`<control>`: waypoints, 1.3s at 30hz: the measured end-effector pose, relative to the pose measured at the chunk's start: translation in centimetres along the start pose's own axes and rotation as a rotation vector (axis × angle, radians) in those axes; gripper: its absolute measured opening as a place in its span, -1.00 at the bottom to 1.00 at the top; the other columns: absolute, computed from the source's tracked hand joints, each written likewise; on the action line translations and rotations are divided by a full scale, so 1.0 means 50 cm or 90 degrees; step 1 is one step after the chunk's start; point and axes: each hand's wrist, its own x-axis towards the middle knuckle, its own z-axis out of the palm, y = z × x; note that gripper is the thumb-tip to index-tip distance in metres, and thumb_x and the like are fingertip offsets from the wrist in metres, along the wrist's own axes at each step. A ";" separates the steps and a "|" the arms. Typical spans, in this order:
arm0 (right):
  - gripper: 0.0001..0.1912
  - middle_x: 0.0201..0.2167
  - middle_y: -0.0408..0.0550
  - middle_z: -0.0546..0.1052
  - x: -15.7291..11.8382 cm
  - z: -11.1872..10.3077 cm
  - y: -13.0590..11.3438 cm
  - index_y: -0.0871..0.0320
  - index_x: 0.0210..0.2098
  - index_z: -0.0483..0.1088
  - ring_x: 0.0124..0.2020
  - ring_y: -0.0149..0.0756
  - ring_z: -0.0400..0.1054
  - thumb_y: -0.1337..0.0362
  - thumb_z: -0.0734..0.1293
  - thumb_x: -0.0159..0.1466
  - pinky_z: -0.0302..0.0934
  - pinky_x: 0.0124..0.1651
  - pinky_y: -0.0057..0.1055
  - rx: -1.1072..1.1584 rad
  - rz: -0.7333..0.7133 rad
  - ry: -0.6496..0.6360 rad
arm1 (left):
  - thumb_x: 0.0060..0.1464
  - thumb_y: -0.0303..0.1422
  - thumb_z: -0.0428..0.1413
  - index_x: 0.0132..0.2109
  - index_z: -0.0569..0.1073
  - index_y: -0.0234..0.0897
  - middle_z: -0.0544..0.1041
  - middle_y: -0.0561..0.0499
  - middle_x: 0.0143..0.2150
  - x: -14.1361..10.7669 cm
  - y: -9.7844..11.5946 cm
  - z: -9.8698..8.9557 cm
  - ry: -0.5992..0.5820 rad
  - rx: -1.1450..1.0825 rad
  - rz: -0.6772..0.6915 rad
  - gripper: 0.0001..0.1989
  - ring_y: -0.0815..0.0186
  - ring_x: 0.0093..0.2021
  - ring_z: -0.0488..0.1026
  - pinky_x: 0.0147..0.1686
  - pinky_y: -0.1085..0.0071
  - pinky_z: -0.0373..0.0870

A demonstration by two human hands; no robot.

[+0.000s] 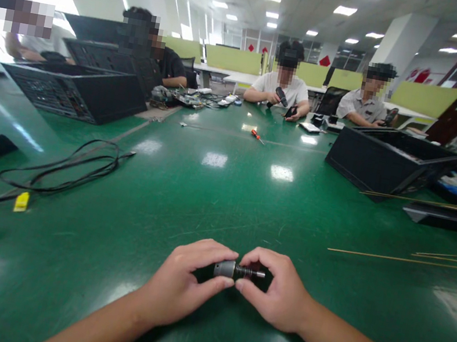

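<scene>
Metal part (225, 269), just one, is low in the frame's middle. Left hand (185, 278) has fingers pinching its grey end; right hand (280, 291) curls around the springy end, but I cannot tell if it squeezes. It looks hard and slippery; the fat grey end seems best to hold. One screwdriver (255, 134), upper middle.

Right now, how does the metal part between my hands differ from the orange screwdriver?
The metal part is held between your left hand and right hand; the screwdriver lies farther out on the green table.
The part's thick end is grey; the screwdriver's handle is orange.
The part points straight right; the screwdriver slants, tip right and nearer you.
Both have a slim shaft.
</scene>
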 end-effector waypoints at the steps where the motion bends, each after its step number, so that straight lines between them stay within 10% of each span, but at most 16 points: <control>1: -0.87 -0.43 -0.17 0.52 0.000 0.001 0.000 0.14 -0.30 0.43 -0.41 -0.35 0.40 0.38 0.43 0.15 0.23 -0.29 -0.43 0.003 0.010 -0.005 | 0.15 -0.42 0.26 0.01 0.56 -0.21 0.65 -0.02 -0.15 0.000 -0.001 -0.002 0.001 -0.001 0.002 -0.74 0.31 -0.17 0.58 -0.13 0.43 0.49; 9: -0.60 -0.28 -0.12 0.57 -0.003 0.002 -0.002 0.10 -0.04 0.46 -0.31 -0.29 0.46 0.40 0.47 0.12 0.30 -0.17 -0.38 -0.017 -0.023 0.019 | 0.15 -0.44 0.26 0.02 0.57 -0.21 0.65 -0.05 -0.12 -0.002 -0.004 -0.005 0.002 -0.006 -0.011 -0.72 0.28 -0.14 0.58 -0.09 0.40 0.50; 39: -0.90 -0.36 -0.06 0.63 0.000 0.001 0.004 0.10 -0.23 0.60 -0.38 -0.30 0.50 0.34 0.43 0.27 0.32 -0.29 -0.40 -0.045 -0.035 0.029 | 0.14 -0.40 0.27 -0.02 0.58 -0.21 0.66 -0.04 -0.15 -0.001 0.000 -0.001 0.013 0.024 -0.028 -0.75 0.27 -0.17 0.59 -0.13 0.40 0.52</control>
